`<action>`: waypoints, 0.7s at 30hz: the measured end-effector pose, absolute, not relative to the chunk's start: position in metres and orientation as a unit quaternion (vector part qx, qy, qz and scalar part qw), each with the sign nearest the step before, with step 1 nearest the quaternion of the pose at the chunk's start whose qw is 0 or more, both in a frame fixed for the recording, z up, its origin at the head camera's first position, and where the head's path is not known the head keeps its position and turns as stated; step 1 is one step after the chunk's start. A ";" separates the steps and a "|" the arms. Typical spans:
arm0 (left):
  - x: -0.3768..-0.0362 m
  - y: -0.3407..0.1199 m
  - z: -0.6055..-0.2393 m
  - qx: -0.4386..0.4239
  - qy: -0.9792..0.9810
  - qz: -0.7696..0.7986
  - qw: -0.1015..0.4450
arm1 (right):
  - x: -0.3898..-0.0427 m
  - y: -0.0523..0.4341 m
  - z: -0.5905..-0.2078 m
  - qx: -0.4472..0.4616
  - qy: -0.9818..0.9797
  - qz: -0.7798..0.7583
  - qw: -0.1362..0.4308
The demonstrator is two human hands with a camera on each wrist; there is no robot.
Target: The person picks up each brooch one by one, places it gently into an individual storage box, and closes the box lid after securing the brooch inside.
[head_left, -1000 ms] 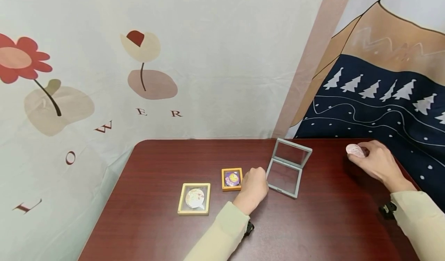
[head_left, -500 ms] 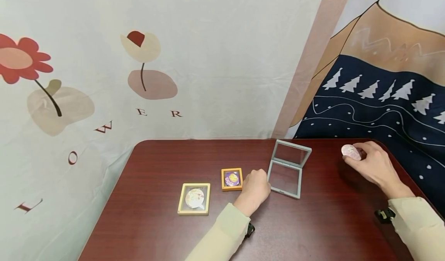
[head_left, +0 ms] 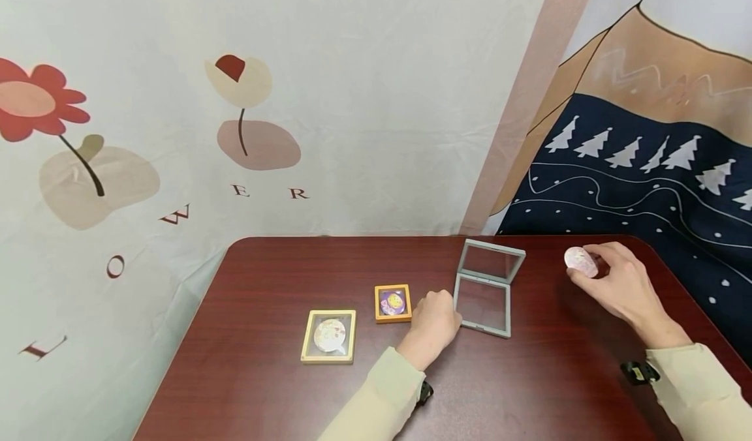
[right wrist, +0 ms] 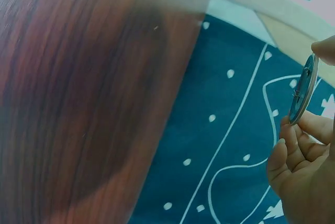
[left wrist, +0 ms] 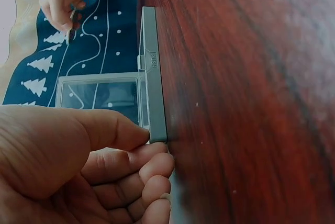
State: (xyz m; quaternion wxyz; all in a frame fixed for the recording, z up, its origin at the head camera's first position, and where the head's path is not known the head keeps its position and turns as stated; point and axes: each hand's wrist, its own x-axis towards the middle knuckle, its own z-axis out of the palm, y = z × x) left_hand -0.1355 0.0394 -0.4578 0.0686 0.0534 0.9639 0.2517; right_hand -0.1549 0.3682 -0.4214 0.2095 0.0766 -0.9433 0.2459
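Left hand (head_left: 433, 321) has its fingers curled, thumb pinching the near corner of the open grey case (head_left: 485, 288) sitting on the table (head_left: 270, 278). Right hand (head_left: 617, 284) is off to the right, pinching a round pink badge (head_left: 580, 261) by its edge, lifted just above the tabletop. Small orange frame (head_left: 392, 303) sits right beside the left hand, yellow frame (head_left: 329, 336) further left.

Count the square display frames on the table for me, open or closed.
3. The yellow frame lies closed toward the table's left; the small orange frame sits beside the left hand; the grey frame stands open, its corner pinched by that hand. None appears hidden.
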 end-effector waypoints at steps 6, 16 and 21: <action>-0.131 0.040 -0.457 0.054 0.965 0.250 0.065 | -0.148 0.353 -0.417 0.091 -0.932 0.260 0.235; -0.128 0.042 -0.457 0.045 0.966 0.245 0.069 | -0.142 0.332 -0.417 0.119 -0.918 0.278 0.255; -0.126 0.043 -0.459 0.049 0.966 0.247 0.065 | -0.139 0.320 -0.419 0.139 -0.914 0.278 0.260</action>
